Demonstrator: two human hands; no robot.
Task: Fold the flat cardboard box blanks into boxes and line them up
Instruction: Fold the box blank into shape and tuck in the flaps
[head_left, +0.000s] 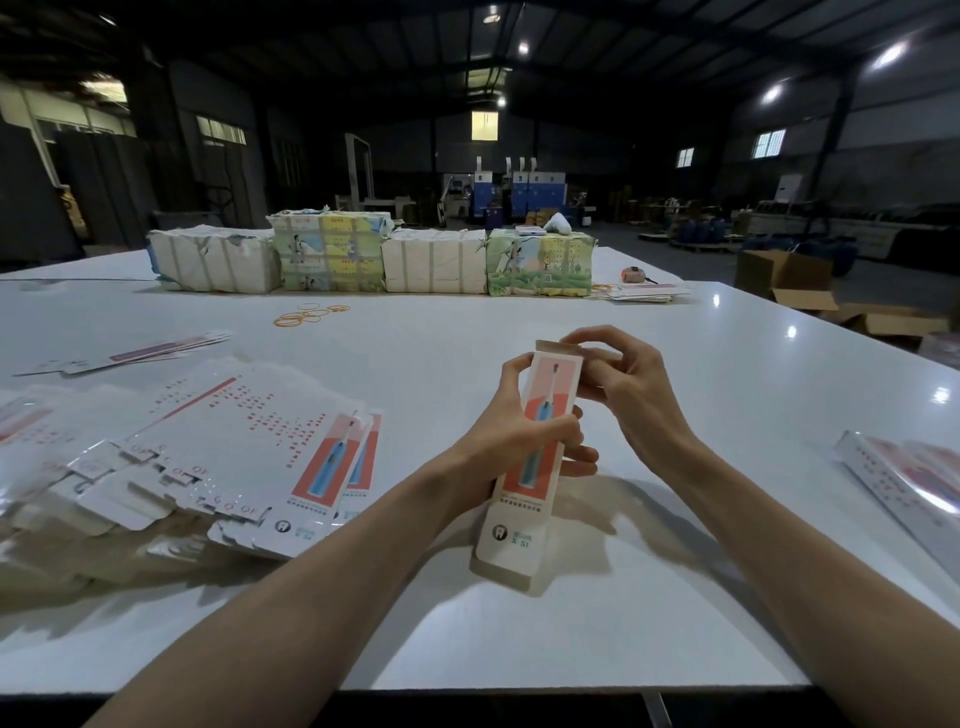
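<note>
**Item:** long narrow white-and-coral cardboard box printed with a blue toothbrush (540, 457).

**Location:** centre of the frame, held tilted over the glossy white worktop (675, 597). Whether its lower end touches the surface cannot be told.

**Left hand** (519, 441): the grip is closed round the middle of the box, with the fingers wrapped across its front face.

**Right hand** (628, 395): the grip is closed at the upper end, with the fingers curled over the plain end flap.

**Step in hand:** the body is judged already squared up, and the upper end is being closed.

**Next move:** the flap is to be tucked into the mouth while the body is kept square by the left hand. Light pressure is called for, since thin card is easily creased. The lower end is then to be checked and the box set down in line.

**Stock:** a spread pile of flat white cardboard blanks with coral panels (249, 447) is kept at lower left, and more printed white card (904, 483) at the right edge. Whether that card is folded cannot be told.
</note>
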